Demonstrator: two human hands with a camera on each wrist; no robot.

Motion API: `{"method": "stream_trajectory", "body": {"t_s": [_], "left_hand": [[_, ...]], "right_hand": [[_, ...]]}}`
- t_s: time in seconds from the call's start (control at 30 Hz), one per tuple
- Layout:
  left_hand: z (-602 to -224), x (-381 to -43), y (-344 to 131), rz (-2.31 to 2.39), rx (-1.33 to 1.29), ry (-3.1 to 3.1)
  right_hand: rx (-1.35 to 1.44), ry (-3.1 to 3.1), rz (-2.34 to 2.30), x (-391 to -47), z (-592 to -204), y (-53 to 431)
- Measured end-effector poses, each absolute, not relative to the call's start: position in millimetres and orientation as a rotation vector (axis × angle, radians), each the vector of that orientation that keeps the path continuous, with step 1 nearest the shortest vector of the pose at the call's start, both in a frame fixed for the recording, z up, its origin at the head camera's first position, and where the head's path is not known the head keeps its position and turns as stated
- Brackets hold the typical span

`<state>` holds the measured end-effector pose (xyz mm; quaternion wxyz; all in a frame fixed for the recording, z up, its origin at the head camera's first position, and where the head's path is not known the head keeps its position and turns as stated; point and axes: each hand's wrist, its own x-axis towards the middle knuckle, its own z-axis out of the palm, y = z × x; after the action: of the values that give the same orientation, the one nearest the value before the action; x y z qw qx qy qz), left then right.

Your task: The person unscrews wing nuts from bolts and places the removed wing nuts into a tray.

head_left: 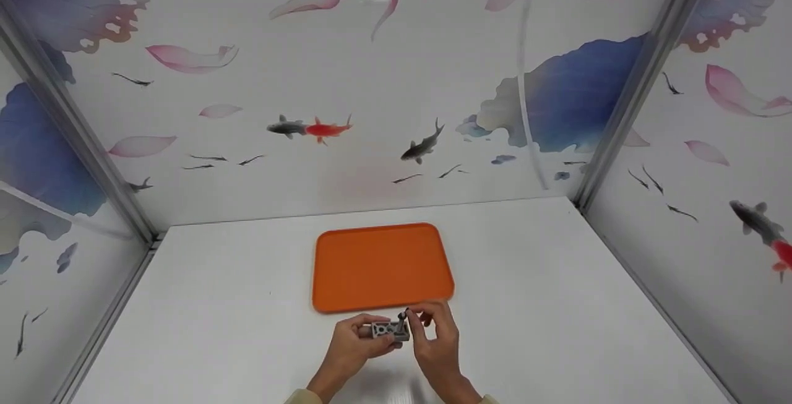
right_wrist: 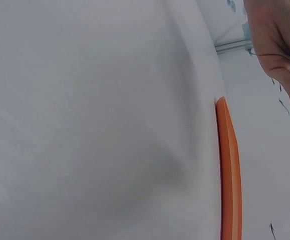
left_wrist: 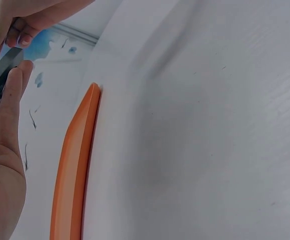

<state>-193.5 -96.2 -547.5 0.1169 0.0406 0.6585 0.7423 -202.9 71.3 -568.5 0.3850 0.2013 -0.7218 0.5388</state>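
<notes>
Just in front of the orange tray (head_left: 383, 268), my left hand (head_left: 352, 343) grips a small grey block (head_left: 385, 330) with cut-out openings in its face. The thumb lies along the block's near side. A short dark-tipped piece (head_left: 402, 318) stands up at the block's right end, where my right hand (head_left: 438, 337) pinches it between thumb and finger. In the left wrist view, the block (left_wrist: 8, 62) appears edge-on in the left hand. Only part of my right hand (right_wrist: 277, 55) shows in the right wrist view, its fingertips out of frame. The block's exact kind cannot be told.
The tray lies flat on a white table (head_left: 235, 305), its raised rim (right_wrist: 227, 170) facing the hands. White panels (head_left: 371, 82) printed with fish and petals enclose the back and both sides, joined by metal corner posts (head_left: 643, 82).
</notes>
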Motion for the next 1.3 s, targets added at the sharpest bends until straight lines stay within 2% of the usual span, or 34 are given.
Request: {"method": "stream_trajectory", "body": {"t_s": [0.97,1.3], "left_hand": [[-553.1,-194.6,-96.0,2.184,0.115,1.892],[-550.4,-195.0,-96.9,2.177,0.124,1.911]], "right_hand": [[0.623,-1.848,1.420,-198.0,-568.7,72.3],[0.618,-1.834,1.400,-186.0,-541.8,67.7]]}}
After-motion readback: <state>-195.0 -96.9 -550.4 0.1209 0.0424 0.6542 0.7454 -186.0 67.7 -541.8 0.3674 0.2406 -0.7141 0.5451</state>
